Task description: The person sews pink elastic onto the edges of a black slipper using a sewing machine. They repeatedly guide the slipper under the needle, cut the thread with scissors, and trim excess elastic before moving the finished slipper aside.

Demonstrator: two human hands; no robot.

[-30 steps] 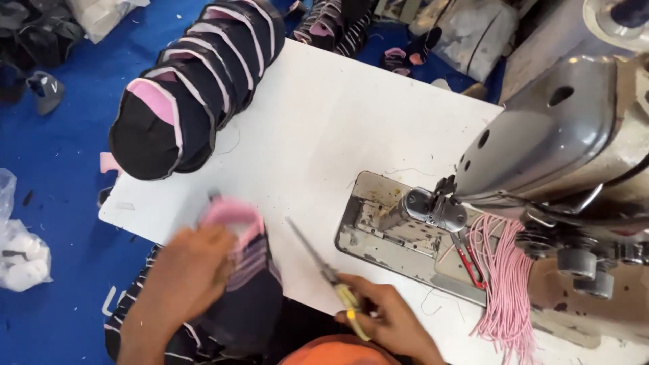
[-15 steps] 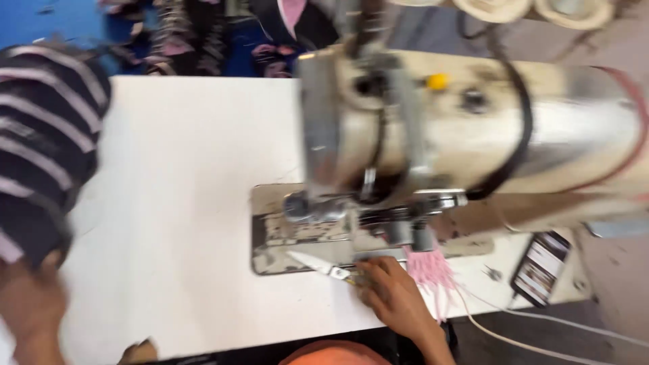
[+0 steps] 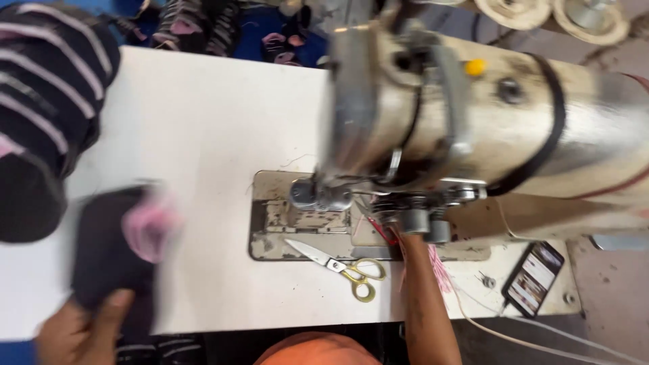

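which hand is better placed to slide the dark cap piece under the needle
Left, probably. The left hand already grips the dark cap piece on the table, while the right forearm reaches up behind the sewing machine, its hand hidden.

open tabletop (image 3: 203, 122) left, sewing machine (image 3: 473, 115) blocking right

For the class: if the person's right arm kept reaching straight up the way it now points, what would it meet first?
Likely the sewing machine: the right hand is hidden behind its underside, above the scissors. Depth is unclear.
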